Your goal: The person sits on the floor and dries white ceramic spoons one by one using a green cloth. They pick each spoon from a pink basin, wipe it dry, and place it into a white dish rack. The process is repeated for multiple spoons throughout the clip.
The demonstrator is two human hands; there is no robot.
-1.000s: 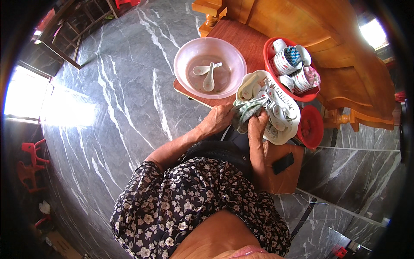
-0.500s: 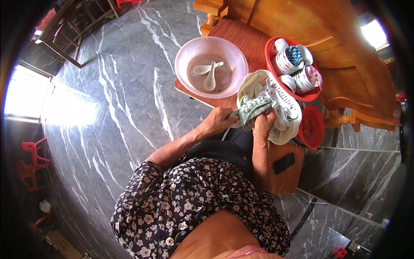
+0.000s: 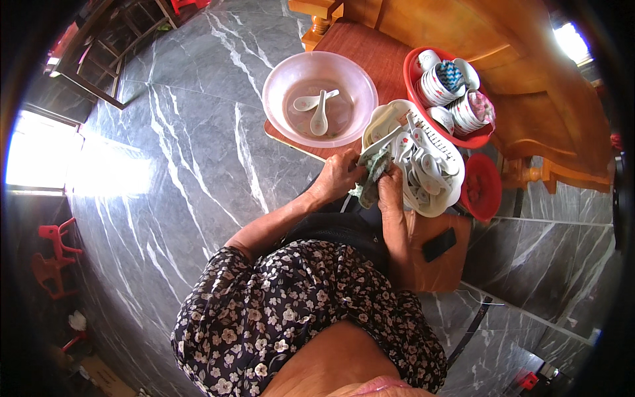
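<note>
My left hand [image 3: 338, 176] is closed on a white soup spoon [image 3: 381, 143], which slants up and right over the near edge of the basket. Bunched against the spoon is a green-and-white cloth [image 3: 374, 173], gripped by my closed right hand [image 3: 391, 189]. Part of the spoon is hidden by the cloth and fingers. Just beyond my hands, a white slotted basket [image 3: 452, 161] holds many white spoons, some with red flowers. In the pale pink translucent basin [image 3: 274, 99], two white spoons [image 3: 319, 119] lie crossed in shallow water.
A red basin [image 3: 412, 73] with stacked white bowls and checked cloths stands right of the reddish wooden bench [image 3: 344, 41]. Below it is a smaller red bowl [image 3: 481, 188]. A black phone [image 3: 438, 245] lies on a brown surface near my right forearm. The wooden backrest [image 3: 509, 66] rises behind.
The cloth has gone from spread over the spoon to bunched lower between my hands, uncovering more of the spoon and basket. Both hands have shifted slightly; the view has moved a little.
</note>
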